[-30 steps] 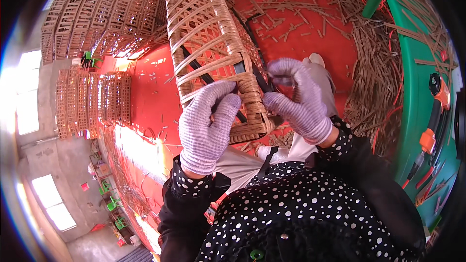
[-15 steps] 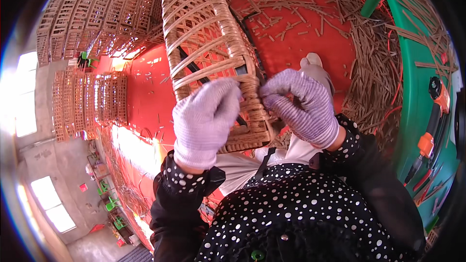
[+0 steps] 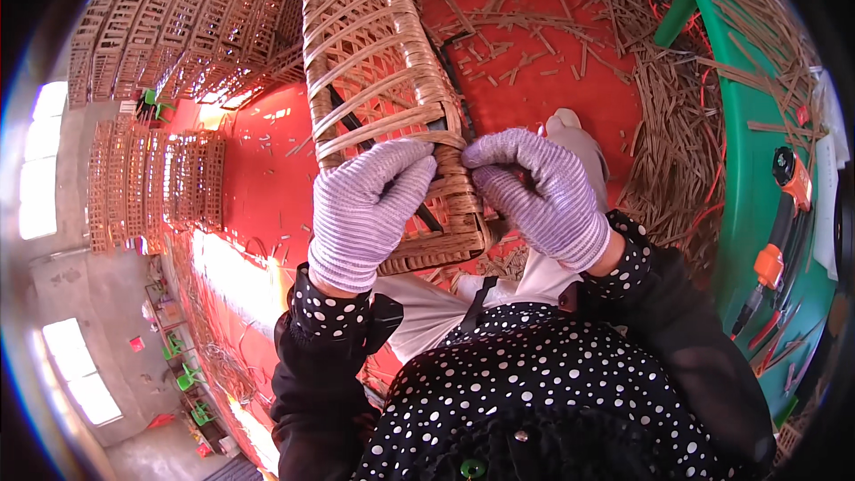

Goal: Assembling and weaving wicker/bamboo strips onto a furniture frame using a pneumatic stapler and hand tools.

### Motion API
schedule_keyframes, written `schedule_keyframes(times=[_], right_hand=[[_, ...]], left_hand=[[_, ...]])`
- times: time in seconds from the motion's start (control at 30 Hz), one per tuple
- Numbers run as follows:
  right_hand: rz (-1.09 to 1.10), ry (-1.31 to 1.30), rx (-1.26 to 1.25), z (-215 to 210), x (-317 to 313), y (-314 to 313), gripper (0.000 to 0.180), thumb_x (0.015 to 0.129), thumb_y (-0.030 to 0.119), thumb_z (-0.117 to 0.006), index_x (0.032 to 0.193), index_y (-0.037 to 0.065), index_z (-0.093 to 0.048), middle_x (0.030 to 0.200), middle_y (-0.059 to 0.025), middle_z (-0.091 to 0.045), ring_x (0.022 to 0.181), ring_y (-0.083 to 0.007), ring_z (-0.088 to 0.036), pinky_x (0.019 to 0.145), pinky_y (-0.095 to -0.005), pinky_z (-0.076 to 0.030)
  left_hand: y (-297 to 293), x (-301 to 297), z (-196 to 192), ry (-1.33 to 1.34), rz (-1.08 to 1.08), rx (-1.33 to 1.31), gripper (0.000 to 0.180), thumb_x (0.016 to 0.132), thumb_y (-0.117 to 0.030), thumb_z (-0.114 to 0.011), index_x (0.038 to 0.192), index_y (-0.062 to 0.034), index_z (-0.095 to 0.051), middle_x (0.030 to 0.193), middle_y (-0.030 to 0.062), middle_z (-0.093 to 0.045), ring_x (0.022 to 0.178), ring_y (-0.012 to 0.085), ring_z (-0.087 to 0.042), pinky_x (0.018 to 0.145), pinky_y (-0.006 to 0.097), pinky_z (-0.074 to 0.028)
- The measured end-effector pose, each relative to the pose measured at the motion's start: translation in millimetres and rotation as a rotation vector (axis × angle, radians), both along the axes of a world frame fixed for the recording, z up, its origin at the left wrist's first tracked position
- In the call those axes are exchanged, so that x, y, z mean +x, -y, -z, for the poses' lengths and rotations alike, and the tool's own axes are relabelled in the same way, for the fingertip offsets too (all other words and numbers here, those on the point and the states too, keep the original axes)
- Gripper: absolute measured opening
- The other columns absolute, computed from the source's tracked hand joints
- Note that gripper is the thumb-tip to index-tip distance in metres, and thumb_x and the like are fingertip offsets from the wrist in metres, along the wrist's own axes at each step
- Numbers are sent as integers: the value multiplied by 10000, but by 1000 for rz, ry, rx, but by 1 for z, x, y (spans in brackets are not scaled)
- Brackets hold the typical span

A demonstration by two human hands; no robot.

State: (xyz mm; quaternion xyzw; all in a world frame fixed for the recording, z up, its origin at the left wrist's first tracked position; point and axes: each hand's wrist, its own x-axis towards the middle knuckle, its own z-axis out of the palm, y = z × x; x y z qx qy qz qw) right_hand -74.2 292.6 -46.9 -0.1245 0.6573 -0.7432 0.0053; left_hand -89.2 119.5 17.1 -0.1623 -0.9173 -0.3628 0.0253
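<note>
A long woven wicker frame (image 3: 374,53) of tan strands extends away from my lap, with open lattice along its face and a tightly wrapped border. My left hand (image 3: 370,209), in a pale striped knit glove, pinches a wicker strand (image 3: 438,136) at the frame's near right corner. On the other side of that wrapped border is my right hand (image 3: 543,200), gloved alike. Its thumb and forefinger are closed against the border, and what lies between the tips is hidden. A dark bar shows through the lattice.
Stacked woven frames (image 3: 178,22) stand at the far left, with more woven frames (image 3: 151,183) below them. Loose strips (image 3: 663,116) pile on the red floor (image 3: 543,62). At right, a green table (image 3: 744,169) bears an orange-and-black tool (image 3: 784,214) and more strips.
Both hands have shifted slightly left and up in the picture, along with the view. My left fingertips now pinch the strand at the border; the right stays pinched beside it.
</note>
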Motion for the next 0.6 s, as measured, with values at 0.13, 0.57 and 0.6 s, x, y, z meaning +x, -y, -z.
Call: schedule_keyframes(times=[0.13, 0.57, 0.6], right_hand=[[-6, -17, 18, -6, -3, -4, 139, 794, -3, -570, 931, 5, -592, 824, -50, -610, 754, -93, -569, 679, -230, -462], [-43, 161, -98, -4, -1, -9, 137, 826, -5, -533, 954, 12, -581, 829, 1, -580, 727, -32, -508, 658, -184, -440], [-30, 149, -76, -3, 0, -10, 141, 825, -5, -537, 957, 15, -583, 824, 2, -581, 711, -29, -505, 643, -180, -438]], left_hand=[[-3, 1, 2, -22, 3, 18, 118, 753, -63, -638, 862, -18, -640, 766, 122, -645, 682, 188, -645, 621, 259, -491], [-12, 1, 5, -89, 21, 83, 94, 784, -77, -583, 866, -35, -601, 782, 137, -625, 723, 293, -616, 641, 337, -485], [-13, 1, 5, -129, 48, 32, 104, 772, -44, -597, 872, -25, -617, 777, 115, -633, 692, 204, -616, 624, 289, -485]])
